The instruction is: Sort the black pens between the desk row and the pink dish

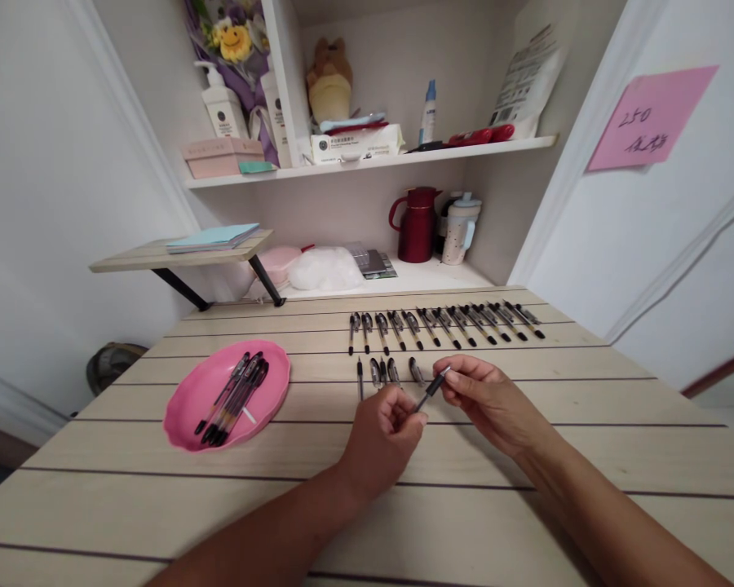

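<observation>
Right of the plate (187, 391), our left hand (384, 424) and right hand (489, 399) pinch a seemingly light, stiff pen (433, 389) by its ends.

Two hands are in view — the left hand (382, 432) and the right hand (489, 399) — with one pen (433, 388) between them. On the tabletop (526, 505), the far row (440, 324) holds about a dozen pens, too closely packed for an exact count; the shorter row (386, 372) nearer has four or five pieces. One pink plate (187, 408) on the left carries roughly six pens. Far back stand one red jug (417, 224), one pale cup (461, 228) and two pump bottles (223, 102). One pink note (648, 118) hangs on the right.
</observation>
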`<action>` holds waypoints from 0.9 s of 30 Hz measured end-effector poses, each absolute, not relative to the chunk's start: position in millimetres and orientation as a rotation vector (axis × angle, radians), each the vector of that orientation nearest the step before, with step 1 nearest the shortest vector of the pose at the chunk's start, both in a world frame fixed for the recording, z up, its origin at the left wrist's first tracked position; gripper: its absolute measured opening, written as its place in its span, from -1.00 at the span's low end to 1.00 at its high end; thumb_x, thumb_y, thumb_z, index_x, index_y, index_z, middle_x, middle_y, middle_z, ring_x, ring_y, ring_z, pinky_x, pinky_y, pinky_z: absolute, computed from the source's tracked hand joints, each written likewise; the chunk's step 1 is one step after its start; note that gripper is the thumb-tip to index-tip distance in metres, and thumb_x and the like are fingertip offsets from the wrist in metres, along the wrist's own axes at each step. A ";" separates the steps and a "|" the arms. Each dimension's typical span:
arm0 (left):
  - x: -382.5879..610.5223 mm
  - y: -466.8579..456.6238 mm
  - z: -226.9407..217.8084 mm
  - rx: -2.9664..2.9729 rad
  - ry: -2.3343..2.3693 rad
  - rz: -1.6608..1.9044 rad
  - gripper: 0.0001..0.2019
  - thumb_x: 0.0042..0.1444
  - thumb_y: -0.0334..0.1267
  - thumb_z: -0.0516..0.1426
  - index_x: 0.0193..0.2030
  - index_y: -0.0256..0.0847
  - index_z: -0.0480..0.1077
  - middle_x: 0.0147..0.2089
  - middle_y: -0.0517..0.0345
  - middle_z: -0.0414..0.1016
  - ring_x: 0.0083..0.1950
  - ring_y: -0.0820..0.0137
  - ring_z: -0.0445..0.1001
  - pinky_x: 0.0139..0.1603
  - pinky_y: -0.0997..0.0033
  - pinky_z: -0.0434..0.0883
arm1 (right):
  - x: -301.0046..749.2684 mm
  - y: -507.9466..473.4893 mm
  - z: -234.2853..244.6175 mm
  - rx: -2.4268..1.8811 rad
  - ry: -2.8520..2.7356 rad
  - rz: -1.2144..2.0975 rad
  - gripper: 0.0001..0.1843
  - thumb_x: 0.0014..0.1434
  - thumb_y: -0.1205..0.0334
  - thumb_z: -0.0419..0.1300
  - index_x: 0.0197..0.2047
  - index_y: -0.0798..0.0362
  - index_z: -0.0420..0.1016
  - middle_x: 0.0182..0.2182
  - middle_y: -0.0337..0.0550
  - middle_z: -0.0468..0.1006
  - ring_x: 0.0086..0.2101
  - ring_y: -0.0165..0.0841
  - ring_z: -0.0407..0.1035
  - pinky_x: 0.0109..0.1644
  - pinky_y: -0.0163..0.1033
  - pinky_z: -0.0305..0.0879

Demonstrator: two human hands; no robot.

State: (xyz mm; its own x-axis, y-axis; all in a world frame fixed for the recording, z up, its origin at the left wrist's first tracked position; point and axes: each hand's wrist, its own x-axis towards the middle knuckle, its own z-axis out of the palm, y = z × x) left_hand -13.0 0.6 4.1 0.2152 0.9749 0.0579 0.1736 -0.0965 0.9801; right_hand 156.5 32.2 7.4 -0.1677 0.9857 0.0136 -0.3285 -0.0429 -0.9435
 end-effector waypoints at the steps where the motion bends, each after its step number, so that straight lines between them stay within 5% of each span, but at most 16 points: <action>1: -13.2 0.5 4.3 1.493 1.144 1.006 -0.85 -0.05 -0.24 0.09 -0.51 -0.19 0.18 -0.67 0.38 0.09 -0.64 0.60 0.05 -0.60 0.58 0.04 | 156.9 33.2 6.0 -0.891 -1.065 1.477 -0.78 -0.14 0.18 0.33 -0.36 0.05 0.51 -0.59 -0.27 0.36 -0.57 -0.50 0.11 -0.49 -0.33 0.04; 11: -12.8 -1.0 8.7 1.564 1.182 1.084 -0.86 -0.14 -0.36 0.13 -0.55 -0.21 0.19 -0.64 0.38 0.09 -0.60 0.61 0.03 -0.57 0.58 0.04 | 154.3 32.7 5.6 -0.840 -1.110 1.507 -0.77 -0.08 0.12 0.29 -0.55 0.06 0.38 -0.57 -0.25 0.37 -0.60 -0.53 0.08 -0.53 -0.35 -0.04; 16: -13.4 1.9 4.8 1.466 1.155 1.062 -0.84 -0.11 -0.28 0.14 -0.50 -0.21 0.19 -0.63 0.38 0.13 -0.60 0.61 0.08 -0.57 0.59 0.07 | 155.5 30.6 10.9 -0.778 -1.090 1.541 -0.63 -0.09 -0.03 0.25 -0.23 0.00 0.48 -0.29 -0.14 0.45 -0.50 -0.46 0.22 -0.44 -0.29 0.11; 23: -13.0 1.1 5.8 1.462 1.128 1.085 -0.83 -0.15 -0.31 0.17 -0.52 -0.22 0.20 -0.61 0.36 0.13 -0.58 0.61 0.08 -0.56 0.58 0.07 | 155.0 32.2 7.5 -0.844 -1.105 1.473 -0.76 -0.14 0.10 0.32 -0.53 0.06 0.40 -0.50 -0.22 0.41 -0.59 -0.52 0.10 -0.51 -0.34 0.02; 27: -13.3 1.1 6.1 1.461 1.128 1.086 -0.83 -0.14 -0.29 0.17 -0.52 -0.22 0.20 -0.61 0.36 0.13 -0.57 0.60 0.08 -0.56 0.58 0.06 | 154.2 30.4 8.6 -0.807 -1.124 1.551 -0.67 -0.11 0.01 0.28 -0.29 0.01 0.45 -0.31 -0.14 0.46 -0.51 -0.46 0.20 -0.44 -0.30 0.10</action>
